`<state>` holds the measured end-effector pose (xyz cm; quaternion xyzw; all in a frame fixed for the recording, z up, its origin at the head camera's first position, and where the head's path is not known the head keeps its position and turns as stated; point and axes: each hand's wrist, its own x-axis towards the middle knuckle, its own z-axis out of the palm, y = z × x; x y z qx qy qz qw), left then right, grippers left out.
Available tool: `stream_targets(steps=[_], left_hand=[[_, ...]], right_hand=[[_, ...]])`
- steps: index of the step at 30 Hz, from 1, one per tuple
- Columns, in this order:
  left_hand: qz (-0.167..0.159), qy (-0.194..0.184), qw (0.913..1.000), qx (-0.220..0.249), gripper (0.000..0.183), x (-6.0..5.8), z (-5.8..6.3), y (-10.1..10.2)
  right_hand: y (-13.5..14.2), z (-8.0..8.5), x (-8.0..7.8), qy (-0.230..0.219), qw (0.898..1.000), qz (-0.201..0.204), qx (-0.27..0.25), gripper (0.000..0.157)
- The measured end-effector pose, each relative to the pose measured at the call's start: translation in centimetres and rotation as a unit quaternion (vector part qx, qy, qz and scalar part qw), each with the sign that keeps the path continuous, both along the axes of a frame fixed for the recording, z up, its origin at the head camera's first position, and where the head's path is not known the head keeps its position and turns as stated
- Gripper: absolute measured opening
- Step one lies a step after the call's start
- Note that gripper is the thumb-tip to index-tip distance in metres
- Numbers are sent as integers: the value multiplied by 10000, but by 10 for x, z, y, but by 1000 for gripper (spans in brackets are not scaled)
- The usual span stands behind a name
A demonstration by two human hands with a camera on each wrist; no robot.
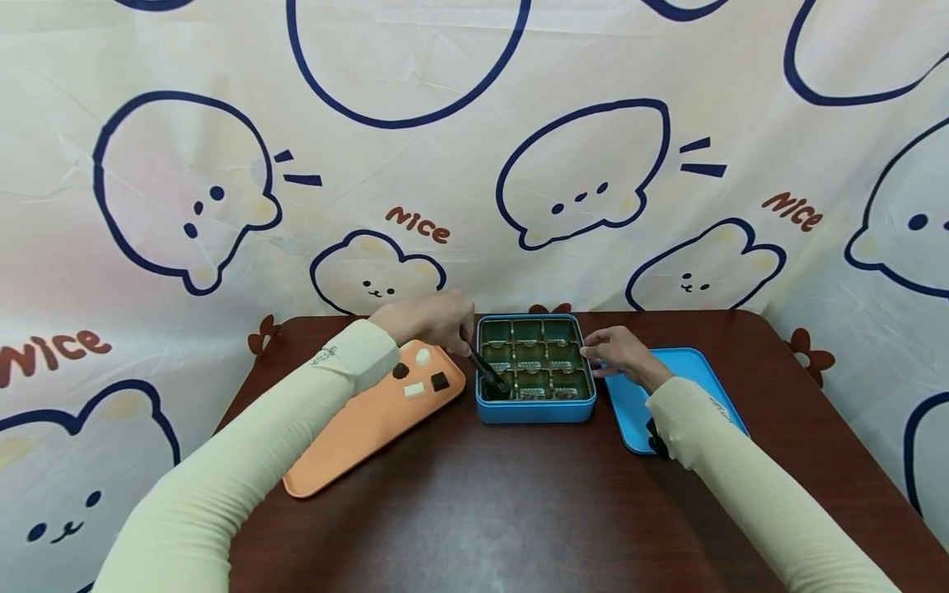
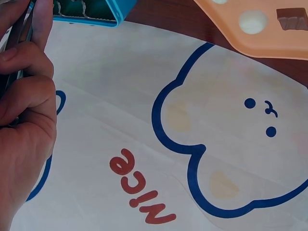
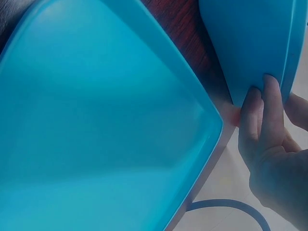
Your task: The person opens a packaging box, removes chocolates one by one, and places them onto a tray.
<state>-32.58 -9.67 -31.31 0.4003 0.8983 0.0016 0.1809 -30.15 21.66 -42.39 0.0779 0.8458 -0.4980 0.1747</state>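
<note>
My left hand (image 1: 437,323) grips black tongs (image 1: 483,367), which slant down into the front-left compartment of a blue box (image 1: 535,412). Whether the dark tips hold anything there I cannot tell. In the left wrist view the fingers are curled round the tongs' dark arms (image 2: 18,33). The box has a dark gold divided insert (image 1: 530,356). My right hand (image 1: 619,350) touches the box's right side, and in the right wrist view its fairly straight fingers (image 3: 272,103) rest against the outer wall.
Left of the box lies an orange tray (image 1: 348,441) bearing a round brown chocolate (image 1: 400,371), a dark square chocolate (image 1: 441,380) and white pieces (image 1: 413,390). A blue lid (image 1: 689,375) lies to the right, under my right forearm. Behind the brown table (image 1: 474,511) hangs a printed cloth (image 1: 474,165).
</note>
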Motion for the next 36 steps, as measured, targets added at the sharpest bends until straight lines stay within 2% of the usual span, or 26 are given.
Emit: stream_targets(steps=[6,11,30,36], left_hand=[[-56,158,9998,99,18,-2,4,-3],[-100,120,9998,119,19,-2,10,-5],[126,259,9981,551,29,-6,35,-22],[241,426,9967,654,22,-9,41,-34]], right_hand=[[0,0,-1,0,10000,-7,-10,45],[0,0,-1,31,10000,22,-22,46],[1,0,-1,-7,10000,5,-5,45],[0,0,-1,0,10000,-35,-19,44]])
